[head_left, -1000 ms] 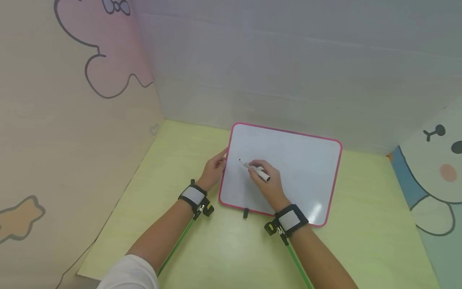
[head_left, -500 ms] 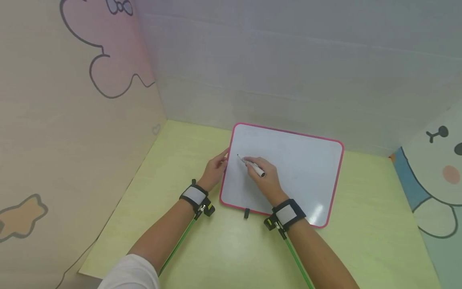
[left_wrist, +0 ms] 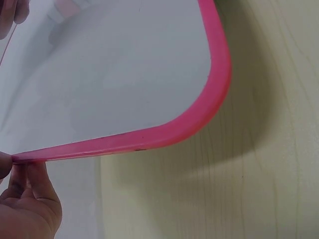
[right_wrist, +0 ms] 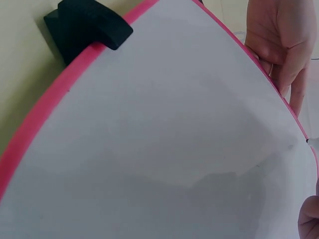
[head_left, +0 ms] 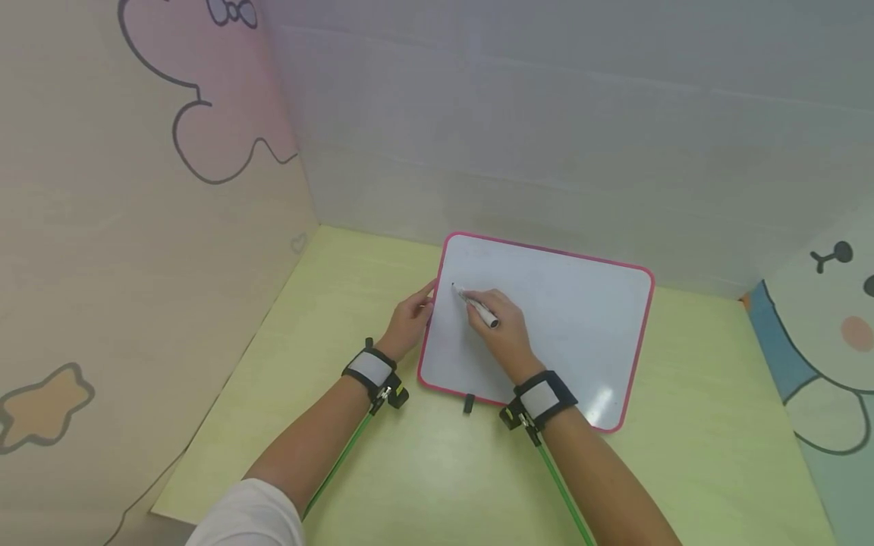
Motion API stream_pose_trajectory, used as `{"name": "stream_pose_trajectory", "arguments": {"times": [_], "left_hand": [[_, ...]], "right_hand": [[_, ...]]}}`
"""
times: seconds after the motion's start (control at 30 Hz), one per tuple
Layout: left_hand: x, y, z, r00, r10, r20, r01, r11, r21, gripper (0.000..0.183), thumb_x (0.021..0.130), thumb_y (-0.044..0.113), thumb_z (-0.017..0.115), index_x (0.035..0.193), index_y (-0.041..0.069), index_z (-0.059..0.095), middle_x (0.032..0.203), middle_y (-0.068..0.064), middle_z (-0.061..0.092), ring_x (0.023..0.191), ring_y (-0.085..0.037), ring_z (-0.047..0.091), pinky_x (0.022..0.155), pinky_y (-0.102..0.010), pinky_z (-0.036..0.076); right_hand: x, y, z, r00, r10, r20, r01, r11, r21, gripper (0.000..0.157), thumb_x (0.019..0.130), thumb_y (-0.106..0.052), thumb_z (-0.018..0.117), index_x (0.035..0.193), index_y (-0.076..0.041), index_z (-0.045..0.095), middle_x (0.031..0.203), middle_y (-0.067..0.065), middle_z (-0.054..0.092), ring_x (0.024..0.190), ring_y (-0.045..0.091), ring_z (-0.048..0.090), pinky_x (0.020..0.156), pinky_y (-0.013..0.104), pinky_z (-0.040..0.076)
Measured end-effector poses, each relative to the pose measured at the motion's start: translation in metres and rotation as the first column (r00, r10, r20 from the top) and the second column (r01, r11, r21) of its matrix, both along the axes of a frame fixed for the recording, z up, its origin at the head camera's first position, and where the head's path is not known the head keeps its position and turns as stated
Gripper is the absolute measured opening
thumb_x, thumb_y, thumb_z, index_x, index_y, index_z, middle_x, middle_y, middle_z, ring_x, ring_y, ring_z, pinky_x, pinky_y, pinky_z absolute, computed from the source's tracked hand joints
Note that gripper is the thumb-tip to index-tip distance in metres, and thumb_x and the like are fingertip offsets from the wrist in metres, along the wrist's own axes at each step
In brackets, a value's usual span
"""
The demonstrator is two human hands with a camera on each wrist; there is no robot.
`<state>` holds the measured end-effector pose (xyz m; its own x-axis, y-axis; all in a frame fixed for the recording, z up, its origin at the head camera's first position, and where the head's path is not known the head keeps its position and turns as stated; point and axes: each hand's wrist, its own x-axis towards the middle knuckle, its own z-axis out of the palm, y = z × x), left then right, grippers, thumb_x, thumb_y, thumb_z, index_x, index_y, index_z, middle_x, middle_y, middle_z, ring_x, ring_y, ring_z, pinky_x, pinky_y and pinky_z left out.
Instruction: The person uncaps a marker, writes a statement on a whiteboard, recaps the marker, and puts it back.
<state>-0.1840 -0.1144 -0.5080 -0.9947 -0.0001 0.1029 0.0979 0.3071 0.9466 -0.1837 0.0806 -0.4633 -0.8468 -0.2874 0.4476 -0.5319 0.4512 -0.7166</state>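
Note:
A whiteboard [head_left: 560, 318] with a pink rim lies tilted slightly on the yellow table in the head view. My left hand [head_left: 407, 322] pinches its left edge, thumb on the face and fingers behind, as the left wrist view shows with the hand [left_wrist: 32, 214] at the pink rim [left_wrist: 99, 144]. Between the thumb and fingers of my right hand [head_left: 507, 330] is a white marker [head_left: 486, 315], its dark tip pointing at the upper left of the board. Whether the tip touches the surface I cannot tell. In the right wrist view only part of the right hand [right_wrist: 310, 219] shows.
On the board's lower edge sits a small black piece [head_left: 468, 404], seen larger as a black block [right_wrist: 89, 25] in the right wrist view. A pale wall [head_left: 532, 136] rises behind the yellow table [head_left: 423, 478]. Painted walls stand at both sides.
My right hand and the marker have moved a little up the board, towards its upper left. The left hand keeps its hold on the edge. The head view has shifted slightly.

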Motion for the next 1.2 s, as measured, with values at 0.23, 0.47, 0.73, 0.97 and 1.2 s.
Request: {"name": "stream_pose_trajectory", "arguments": {"times": [0.23,0.47,0.73,0.97,1.2], "left_hand": [[0.0004,0.0011,0.0005,1.000,-0.001,0.002,0.001,1.000,0.004,0.047,0.096,0.007,0.045,0.141,0.021,0.045,0.106,-0.008,0.060,0.089,-0.015,0.057,0.077,-0.031,0.049],[0.0002,0.0018,0.0007,1.000,-0.006,0.000,0.006,1.000,-0.012,0.046,0.097,0.008,0.045,0.141,0.021,0.045,0.106,-0.009,0.060,0.089,-0.015,0.057,0.077,-0.031,0.049],[0.0019,-0.0003,0.0046,1.000,-0.001,-0.013,0.001,1.000,-0.031,0.047,0.096,0.006,0.045,0.141,0.018,0.044,0.105,-0.011,0.060,0.087,-0.018,0.057,0.077,-0.033,0.049],[0.0009,0.0003,0.0030,1.000,-0.014,0.007,0.014,1.000,-0.019,0.047,0.097,0.008,0.045,0.142,0.020,0.042,0.106,-0.010,0.059,0.087,-0.017,0.056,0.077,-0.031,0.049],[0.0018,0.0016,0.0024,1.000,-0.003,-0.004,0.003,0.999,-0.039,0.047,0.097,0.008,0.045,0.142,0.019,0.043,0.106,-0.009,0.059,0.087,-0.016,0.056,0.077,-0.031,0.049]], "right_hand": [[-0.0030,0.0012,0.0002,1.000,0.000,-0.024,0.000,1.000,0.007,0.027,0.089,-0.024,0.060,0.115,-0.017,0.067,0.097,-0.006,0.061,0.088,0.007,0.052,0.070,0.030,0.045],[-0.0029,0.0016,0.0016,1.000,0.005,-0.020,-0.005,1.000,0.023,0.028,0.089,-0.023,0.060,0.116,-0.016,0.067,0.097,-0.004,0.061,0.085,0.009,0.052,0.069,0.031,0.045],[-0.0042,-0.0008,0.0029,1.000,0.000,-0.008,0.001,0.999,0.038,0.030,0.089,-0.026,0.060,0.117,-0.018,0.066,0.097,-0.005,0.061,0.084,0.008,0.051,0.068,0.031,0.045],[-0.0046,0.0002,0.0029,0.999,-0.027,-0.024,0.029,0.998,0.059,0.029,0.089,-0.028,0.060,0.116,-0.019,0.067,0.097,-0.005,0.062,0.082,0.009,0.051,0.067,0.032,0.044],[-0.0045,-0.0002,0.0036,0.999,-0.033,-0.021,0.035,0.998,0.053,0.030,0.090,-0.030,0.059,0.117,-0.020,0.066,0.098,-0.005,0.062,0.084,0.009,0.051,0.068,0.032,0.044]]}}
